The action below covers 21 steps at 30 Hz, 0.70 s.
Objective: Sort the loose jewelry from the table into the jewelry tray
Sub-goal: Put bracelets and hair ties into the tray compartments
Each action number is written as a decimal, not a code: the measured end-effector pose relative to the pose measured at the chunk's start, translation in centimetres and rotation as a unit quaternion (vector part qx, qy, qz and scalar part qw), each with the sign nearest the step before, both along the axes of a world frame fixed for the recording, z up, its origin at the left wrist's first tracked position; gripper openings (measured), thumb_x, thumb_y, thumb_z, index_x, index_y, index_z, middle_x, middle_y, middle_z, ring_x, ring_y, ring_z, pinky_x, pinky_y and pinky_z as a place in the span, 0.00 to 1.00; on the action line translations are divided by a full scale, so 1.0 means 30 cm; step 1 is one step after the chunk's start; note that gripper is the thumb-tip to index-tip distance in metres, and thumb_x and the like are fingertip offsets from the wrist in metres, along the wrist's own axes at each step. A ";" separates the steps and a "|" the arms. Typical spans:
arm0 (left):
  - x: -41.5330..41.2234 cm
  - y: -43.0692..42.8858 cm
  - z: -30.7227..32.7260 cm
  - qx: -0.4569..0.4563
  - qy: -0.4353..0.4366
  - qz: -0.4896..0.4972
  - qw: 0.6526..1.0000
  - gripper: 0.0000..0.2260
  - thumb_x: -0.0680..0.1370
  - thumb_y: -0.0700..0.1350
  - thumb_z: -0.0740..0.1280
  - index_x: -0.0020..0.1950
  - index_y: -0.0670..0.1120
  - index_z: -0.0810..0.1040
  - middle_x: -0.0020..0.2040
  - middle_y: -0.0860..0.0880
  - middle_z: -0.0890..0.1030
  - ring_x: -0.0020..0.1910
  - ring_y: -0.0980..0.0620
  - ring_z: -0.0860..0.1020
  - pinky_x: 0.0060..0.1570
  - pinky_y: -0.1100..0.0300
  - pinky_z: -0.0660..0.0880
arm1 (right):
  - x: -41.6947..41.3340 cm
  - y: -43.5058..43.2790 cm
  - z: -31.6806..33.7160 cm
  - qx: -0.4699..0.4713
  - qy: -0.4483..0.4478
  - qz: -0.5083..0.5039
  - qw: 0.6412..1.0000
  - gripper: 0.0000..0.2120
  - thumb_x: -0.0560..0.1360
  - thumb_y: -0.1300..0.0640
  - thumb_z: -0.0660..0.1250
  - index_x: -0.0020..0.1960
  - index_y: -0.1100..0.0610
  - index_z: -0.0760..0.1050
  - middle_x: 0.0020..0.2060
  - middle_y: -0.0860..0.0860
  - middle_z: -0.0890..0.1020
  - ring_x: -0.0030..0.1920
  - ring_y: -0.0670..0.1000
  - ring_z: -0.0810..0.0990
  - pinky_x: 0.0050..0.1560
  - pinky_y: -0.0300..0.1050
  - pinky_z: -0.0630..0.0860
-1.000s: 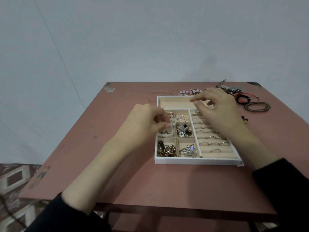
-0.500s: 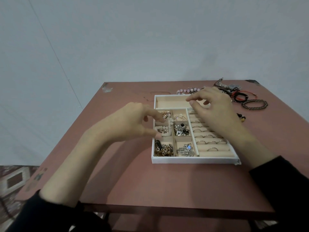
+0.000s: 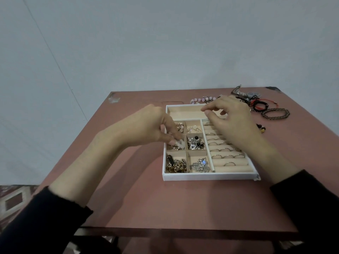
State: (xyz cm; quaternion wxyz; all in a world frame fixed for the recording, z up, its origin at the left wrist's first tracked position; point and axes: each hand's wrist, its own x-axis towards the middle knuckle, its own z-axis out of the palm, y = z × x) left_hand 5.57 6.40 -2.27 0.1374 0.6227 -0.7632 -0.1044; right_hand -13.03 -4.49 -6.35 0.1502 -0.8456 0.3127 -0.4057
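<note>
Placing step, by look: left hand (image 3: 156, 129) pinches pale bead piece (image 3: 178, 143) at fingertips, just over tray (image 3: 209, 177) cell already holding beads. Right hand (image 3: 229, 118) hovers over ring rolls, fingers curled; cannot tell if it holds anything. Beyond right hand on bench (image 3: 128, 198): pink bracelet (image 3: 201, 99), watch (image 3: 244, 92), cords (image 3: 260, 106), dark bracelet (image 3: 276, 114), unsorted. Next move likely: release beads, reach past tray for bracelets.

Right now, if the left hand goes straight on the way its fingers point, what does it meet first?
Probably the middle-left compartment of the jewelry tray, where the left hand pinches pale beads; depth is unclear.
</note>
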 end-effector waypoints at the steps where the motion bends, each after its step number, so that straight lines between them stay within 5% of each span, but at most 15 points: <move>1: 0.000 -0.003 -0.010 -0.004 0.004 -0.003 1.000 0.07 0.69 0.46 0.74 0.46 0.55 0.84 0.42 0.59 0.83 0.41 0.64 0.77 0.40 0.71 0.71 | 0.000 0.001 0.000 0.000 0.001 0.001 1.000 0.06 0.74 0.60 0.66 0.47 0.53 0.82 0.39 0.46 0.78 0.48 0.48 0.73 0.51 0.43 0.69; 5: -0.015 -0.016 -0.028 0.008 0.017 -0.004 1.000 0.05 0.68 0.42 0.75 0.43 0.49 0.86 0.39 0.61 0.81 0.38 0.75 0.74 0.37 0.81 0.64 | -0.001 0.004 0.002 0.007 0.008 0.000 1.000 0.07 0.74 0.59 0.65 0.47 0.53 0.81 0.39 0.45 0.77 0.48 0.48 0.73 0.52 0.42 0.68; 12: -0.025 -0.021 -0.003 0.051 -0.049 -0.006 0.998 0.08 0.70 0.45 0.73 0.49 0.53 0.84 0.47 0.58 0.84 0.38 0.74 0.73 0.39 0.78 0.68 | -0.024 0.015 0.018 0.033 0.002 0.002 0.999 0.06 0.75 0.59 0.66 0.47 0.53 0.81 0.39 0.45 0.78 0.46 0.46 0.73 0.51 0.42 0.69; 18: -0.101 -0.046 0.053 0.001 0.062 0.046 0.997 0.08 0.70 0.52 0.72 0.48 0.55 0.83 0.41 0.61 0.82 0.40 0.69 0.77 0.38 0.75 0.72 | -0.154 -0.050 0.057 0.079 -0.035 -0.045 0.995 0.07 0.74 0.59 0.67 0.45 0.50 0.82 0.40 0.43 0.81 0.42 0.43 0.76 0.45 0.39 0.72; 21: -0.179 -0.101 0.051 -0.029 0.074 0.071 0.994 0.06 0.73 0.49 0.70 0.49 0.53 0.83 0.42 0.58 0.82 0.38 0.66 0.77 0.37 0.72 0.72 | -0.231 -0.111 0.066 0.108 0.002 -0.094 0.990 0.06 0.74 0.58 0.67 0.44 0.50 0.82 0.38 0.44 0.81 0.39 0.43 0.76 0.39 0.29 0.67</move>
